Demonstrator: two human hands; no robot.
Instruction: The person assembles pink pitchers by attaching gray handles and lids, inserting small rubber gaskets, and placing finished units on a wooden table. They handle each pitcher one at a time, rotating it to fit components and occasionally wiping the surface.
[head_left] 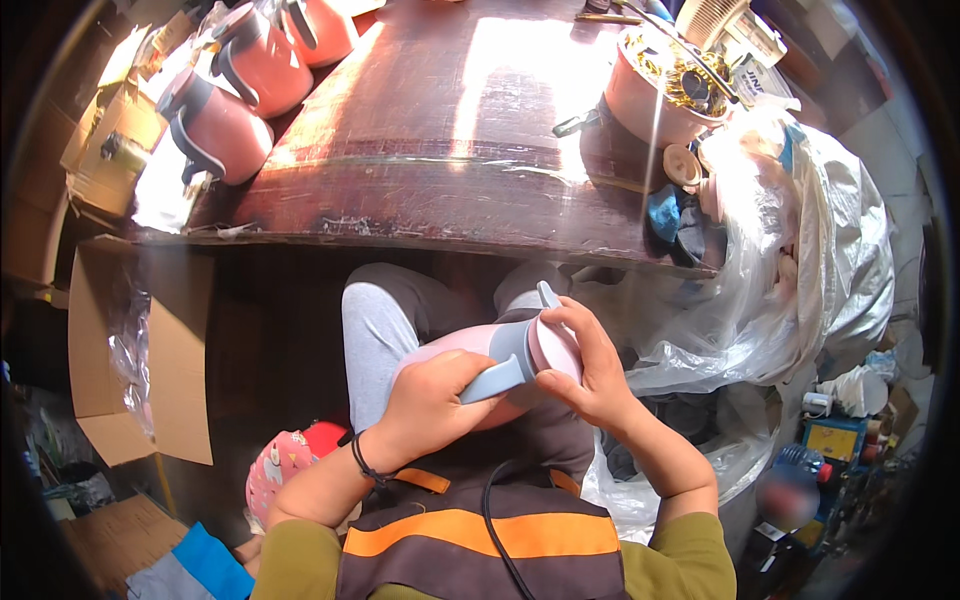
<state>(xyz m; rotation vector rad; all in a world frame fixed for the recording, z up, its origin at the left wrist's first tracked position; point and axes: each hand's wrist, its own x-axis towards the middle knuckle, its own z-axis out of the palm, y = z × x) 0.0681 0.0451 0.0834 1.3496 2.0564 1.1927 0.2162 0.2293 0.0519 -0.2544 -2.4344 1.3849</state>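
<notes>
A pink jug [452,343] with a grey collar and grey handle [497,380] lies tilted across my lap, its top toward the right. My left hand [432,398] is closed around the handle and rests against the jug's body. At the top end, my right hand [598,372] grips the round pink lid [556,350], thumb on the near edge and fingers on the far edge. The lid sits at the collar; whether it is fully seated I cannot tell. Past my right fingers sticks up a grey spout-like piece [547,295].
Several similar pink jugs [228,138] stand at the far left of the dark red table [420,190]. A pink bucket [635,105] of gold-coloured pieces is at the back right. Clear plastic bags [735,320] hang at the right; an open cardboard box [182,360] is at the left.
</notes>
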